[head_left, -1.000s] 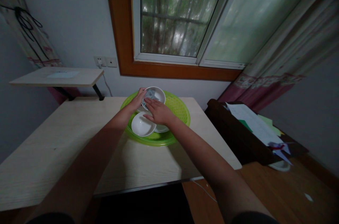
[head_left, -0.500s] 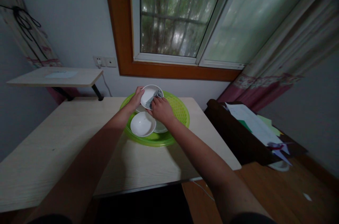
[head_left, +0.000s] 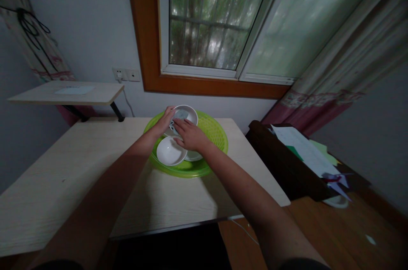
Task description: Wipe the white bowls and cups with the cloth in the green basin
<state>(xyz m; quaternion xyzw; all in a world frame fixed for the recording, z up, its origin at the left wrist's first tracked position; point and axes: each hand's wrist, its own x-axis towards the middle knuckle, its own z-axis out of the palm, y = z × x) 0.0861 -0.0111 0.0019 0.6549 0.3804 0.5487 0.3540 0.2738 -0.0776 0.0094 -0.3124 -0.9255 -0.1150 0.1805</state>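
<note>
My left hand point(head_left: 165, 119) is closed on the left rim of a white bowl point(head_left: 192, 113), which is tilted toward me over the basket. A grey cloth point(head_left: 181, 114) lies bunched inside that bowl. Across the bowl's front reaches my right hand point(head_left: 190, 135), its fingers stretched out against the cloth and its thumb apart. Just below it, a second white bowl point(head_left: 170, 153) sits upright in the green plastic basket point(head_left: 214, 133). Another white dish point(head_left: 193, 156) shows partly beneath my right wrist.
The basket stands on a pale wooden table point(head_left: 95, 155) near the wall under a window. A small raised shelf point(head_left: 105, 91) with a sheet of paper is at the back left. Right of the table, a dark brown piece of furniture point(head_left: 270, 155) carries papers.
My right hand has gone from bunched fingers gripping the cloth to stretched fingers, shifting slightly left and down. The held bowl has tilted, and the cloth has spread farther up inside it.
</note>
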